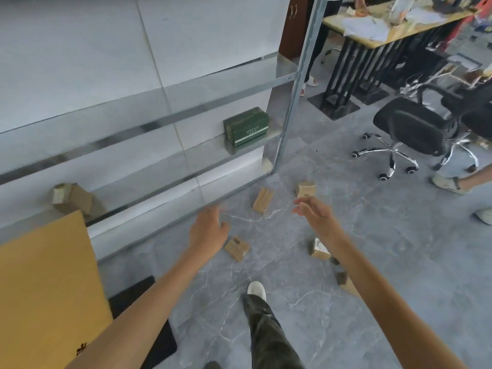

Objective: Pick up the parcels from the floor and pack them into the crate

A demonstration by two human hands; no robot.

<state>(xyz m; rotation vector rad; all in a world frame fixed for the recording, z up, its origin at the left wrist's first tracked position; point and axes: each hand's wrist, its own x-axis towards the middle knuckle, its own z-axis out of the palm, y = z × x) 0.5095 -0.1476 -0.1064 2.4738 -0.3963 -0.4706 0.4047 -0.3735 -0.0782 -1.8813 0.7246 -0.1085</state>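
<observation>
– Two arms of yours come up from the bottom edge toward the middle of the frame, both bare and almost straight.
– And the hands themselves?
– Your left hand [210, 230] shows its back to the camera, with the fingers apart and pointing up the frame, and it holds nothing. Your right hand [314, 213] has its fingers loosely fanned toward the left and is just as empty.
– Where are the parcels?
– On the grey floor [386, 262], and neither hand touches any of them. The nearest parcel [237, 248] lies just to the lower right of your left wrist. The labelled parcel [319, 249] sits against the edge of your right forearm, which partly covers it. Higher up, the long parcel [263, 200] lies between your two hands, and the small parcel [305, 189] is just above your right fingertips. A brown piece [343, 279] peeks out from behind your right forearm, and I cannot tell what it is.
– The crate?
– A cardboard panel [45, 288] fills the lower left beside a black mat [149, 310]. I cannot tell whether it belongs to the crate.
– Anything else?
– A green box [246, 127] stands on the metal shelf [159, 121] at centre. An office chair [410, 129] is at the right, and your white shoe [257, 290] is at bottom centre.
</observation>
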